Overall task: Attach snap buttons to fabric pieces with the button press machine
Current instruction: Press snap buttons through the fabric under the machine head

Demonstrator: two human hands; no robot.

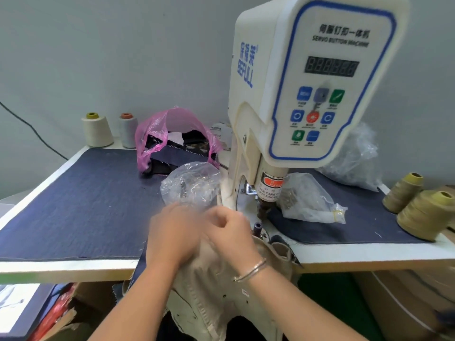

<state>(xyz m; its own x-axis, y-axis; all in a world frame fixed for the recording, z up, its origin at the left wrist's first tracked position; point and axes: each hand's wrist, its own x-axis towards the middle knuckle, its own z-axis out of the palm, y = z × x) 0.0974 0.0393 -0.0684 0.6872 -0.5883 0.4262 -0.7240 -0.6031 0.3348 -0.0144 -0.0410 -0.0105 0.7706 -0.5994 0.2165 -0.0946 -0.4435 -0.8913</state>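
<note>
Beige fabric piece (209,289) was bunched up at the front edge of the counter (344,257), hanging down off it toward me, so it wasn't under the press yet. I could make out a few small dark dots lower on it, maybe snaps already set or just holes, too blurry to call. My guess: at most partway in, with this piece yet to be lined up and pressed.

Both hands were low over the cloth, close together. Left hand (172,232) was palm down with fingers curled into the fabric, so that grip looked closed on the cloth. Right hand (234,232), bracelet on the wrist, was curled in a loose fist just beside it; motion blur meant I couldn't tell if that grip had cloth, a snap or nothing.

Just past the knuckles sat the lower die (257,227), bare, with the button press machine (307,94) standing over it. Clear bags (192,185) of what looked like metal hardware sat either side.
</note>
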